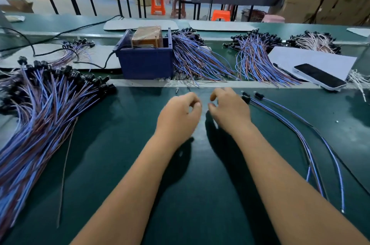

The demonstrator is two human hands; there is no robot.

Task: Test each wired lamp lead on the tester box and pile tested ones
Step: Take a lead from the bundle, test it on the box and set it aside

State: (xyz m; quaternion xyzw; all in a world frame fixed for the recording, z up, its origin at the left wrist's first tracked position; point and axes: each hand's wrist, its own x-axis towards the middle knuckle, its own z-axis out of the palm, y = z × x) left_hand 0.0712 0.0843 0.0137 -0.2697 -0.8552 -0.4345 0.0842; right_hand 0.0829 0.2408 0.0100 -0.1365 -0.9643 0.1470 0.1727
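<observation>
The blue tester box (146,62) stands at the middle of the green table (200,174), with a brown block inside it. A large pile of blue and brown wired lamp leads (40,108) with black sockets lies at the left. Three loose leads (296,130) lie at the right, their black sockets just beside my right hand (230,110). My right hand hovers with its fingers loosely curled and nothing seen in them. My left hand (178,114) hovers beside it, thumb tip near the index finger; anything between them is too small to make out.
More lead bundles (196,60) (254,60) lie behind the metal strip, to the right of the box. A phone (320,77) and a pen rest on white paper at the right. Small clear bulbs (167,81) lie in front of the box. A black cable runs off to the left.
</observation>
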